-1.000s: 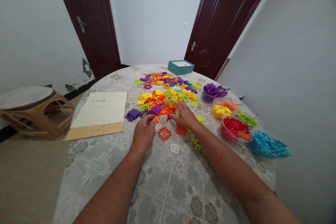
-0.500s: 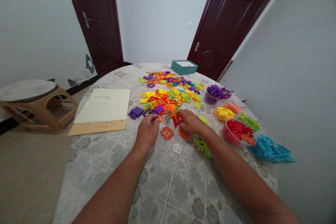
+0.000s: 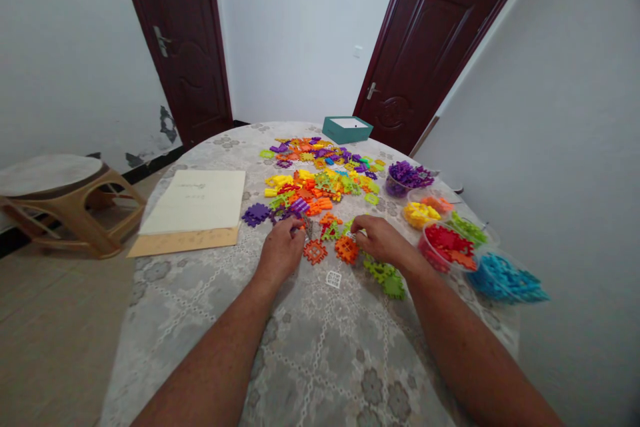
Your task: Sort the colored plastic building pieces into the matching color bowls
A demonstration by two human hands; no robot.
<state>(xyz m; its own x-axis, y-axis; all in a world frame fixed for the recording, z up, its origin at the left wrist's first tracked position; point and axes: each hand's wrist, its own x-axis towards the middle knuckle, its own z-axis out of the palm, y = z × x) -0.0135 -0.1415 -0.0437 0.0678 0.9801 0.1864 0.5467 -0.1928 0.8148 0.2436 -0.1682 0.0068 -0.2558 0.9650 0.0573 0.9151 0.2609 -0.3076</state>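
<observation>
My left hand is closed at the near edge of the pile, with a bit of a small orange plastic piece showing at its fingertips. Just beyond it lie purple interlocking pieces. To the right, my right hand has its fingers curled down beside green pieces; what they hold, if anything, is hidden. Between the hands are two orange toothed squares and a green piece. A small white window-shaped piece lies nearer to me, and green toothed pieces sit below my right wrist.
Mixed colourful pieces spread across the table's middle. Along the right stand tubs of purple, yellow, red and blue pieces. A teal box is at the back, paper at left, a stool beyond.
My right hand has shifted right, away from the red piece it was over, uncovering a green piece and an orange square. My left hand stays almost in place. The view has turned slightly.
</observation>
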